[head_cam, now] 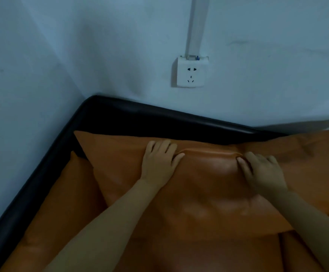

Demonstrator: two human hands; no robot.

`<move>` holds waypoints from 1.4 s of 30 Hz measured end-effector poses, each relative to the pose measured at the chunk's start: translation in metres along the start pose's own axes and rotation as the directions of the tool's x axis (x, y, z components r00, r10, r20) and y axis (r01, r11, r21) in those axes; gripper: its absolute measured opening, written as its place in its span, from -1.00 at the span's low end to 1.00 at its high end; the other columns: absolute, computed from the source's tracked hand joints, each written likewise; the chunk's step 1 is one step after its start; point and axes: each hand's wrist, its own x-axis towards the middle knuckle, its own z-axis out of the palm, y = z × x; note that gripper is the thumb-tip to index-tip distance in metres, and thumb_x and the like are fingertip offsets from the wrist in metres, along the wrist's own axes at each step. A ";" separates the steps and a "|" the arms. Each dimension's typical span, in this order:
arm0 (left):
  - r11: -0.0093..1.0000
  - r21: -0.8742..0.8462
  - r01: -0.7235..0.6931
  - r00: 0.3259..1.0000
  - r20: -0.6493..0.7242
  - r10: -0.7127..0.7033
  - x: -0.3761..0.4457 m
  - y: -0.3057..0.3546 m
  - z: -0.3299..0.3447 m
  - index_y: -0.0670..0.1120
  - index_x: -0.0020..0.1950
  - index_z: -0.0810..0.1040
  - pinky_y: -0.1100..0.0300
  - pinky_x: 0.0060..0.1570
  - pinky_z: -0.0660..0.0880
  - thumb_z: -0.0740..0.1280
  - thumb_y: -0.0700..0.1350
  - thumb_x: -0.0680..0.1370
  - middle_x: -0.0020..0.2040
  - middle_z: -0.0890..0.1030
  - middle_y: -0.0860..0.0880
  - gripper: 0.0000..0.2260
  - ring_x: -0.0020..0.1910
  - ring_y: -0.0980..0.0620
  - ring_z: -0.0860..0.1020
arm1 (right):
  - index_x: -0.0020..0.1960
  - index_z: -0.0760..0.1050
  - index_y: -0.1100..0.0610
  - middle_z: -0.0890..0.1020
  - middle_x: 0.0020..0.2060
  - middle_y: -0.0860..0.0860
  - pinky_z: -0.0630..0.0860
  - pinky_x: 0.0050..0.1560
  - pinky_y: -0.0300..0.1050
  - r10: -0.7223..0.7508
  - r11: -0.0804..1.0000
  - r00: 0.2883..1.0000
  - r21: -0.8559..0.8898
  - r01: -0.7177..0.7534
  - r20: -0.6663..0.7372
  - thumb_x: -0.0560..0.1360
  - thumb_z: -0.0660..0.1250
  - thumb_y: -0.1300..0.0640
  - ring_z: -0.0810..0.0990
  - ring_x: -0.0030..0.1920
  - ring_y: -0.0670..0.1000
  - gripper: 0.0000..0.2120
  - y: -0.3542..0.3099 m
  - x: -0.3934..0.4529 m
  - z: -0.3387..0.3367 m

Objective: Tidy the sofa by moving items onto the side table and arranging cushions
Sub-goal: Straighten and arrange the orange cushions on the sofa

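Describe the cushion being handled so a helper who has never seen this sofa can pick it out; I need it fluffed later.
Find the white wall socket; below it runs the sofa's black back edge. Leaning against that edge is the orange cushion, gripped along its top by the left hand and right hand. Unlike the orange cushion at the far right, it has a ridge pinched up between the hands.

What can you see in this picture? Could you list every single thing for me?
cushion: one, orange, propped in the sofa corner, top edge pinched
second cushion: one, orange, right, partly cut off
sofa frame: one, black, against both walls
sofa seat: orange, below the cushions
wall socket: one, white, above the sofa
cable duct: one, white, rising from the socket
left hand: grips the cushion top
right hand: grips the cushion top
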 end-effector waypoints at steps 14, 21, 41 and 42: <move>0.973 0.228 -0.014 0.999 -0.042 0.025 -0.040 -0.002 -0.009 -0.06 0.27 0.55 -0.17 0.35 0.22 0.17 0.02 0.64 0.15 0.60 -0.04 -0.70 0.17 -0.10 0.51 | 0.35 0.46 0.19 0.58 0.24 0.12 0.28 0.33 0.18 -0.107 0.983 0.912 -0.097 0.158 0.395 0.64 -0.11 -0.05 0.45 0.33 0.25 -0.47 0.026 -0.033 -0.006; 0.966 0.260 0.004 1.000 -0.009 -0.002 -0.046 0.010 -0.014 -0.06 0.27 0.54 -0.23 0.31 0.24 0.16 0.06 0.64 0.15 0.60 -0.08 -0.67 0.16 -0.16 0.51 | 0.43 0.30 0.27 0.54 0.27 0.18 0.24 0.35 0.30 -0.123 0.987 0.934 -0.054 0.149 0.335 0.66 -0.11 -0.02 0.47 0.32 0.19 -0.48 0.008 -0.042 -0.002; 0.986 0.163 0.038 0.948 -0.319 0.016 -0.016 0.000 0.015 -0.07 -0.04 0.61 0.01 0.09 0.29 0.29 -0.15 0.59 -0.26 0.56 0.02 -0.90 -0.18 -0.02 0.47 | -0.17 0.48 0.24 0.55 -0.33 0.17 0.44 -0.38 0.04 -0.019 0.998 0.995 0.062 0.025 -0.094 0.62 0.01 -0.01 0.53 -0.34 0.21 -0.57 -0.039 0.021 0.048; 0.988 0.149 0.028 0.943 -0.331 0.023 -0.013 -0.001 0.013 -0.07 -0.04 0.61 0.01 0.08 0.29 0.26 -0.13 0.60 -0.27 0.56 0.02 -0.86 -0.19 -0.02 0.48 | -0.17 0.49 0.25 0.55 -0.34 0.17 0.43 -0.39 0.02 -0.009 0.995 0.990 0.094 0.022 -0.144 0.61 0.04 0.02 0.53 -0.35 0.21 -0.60 -0.036 0.021 0.045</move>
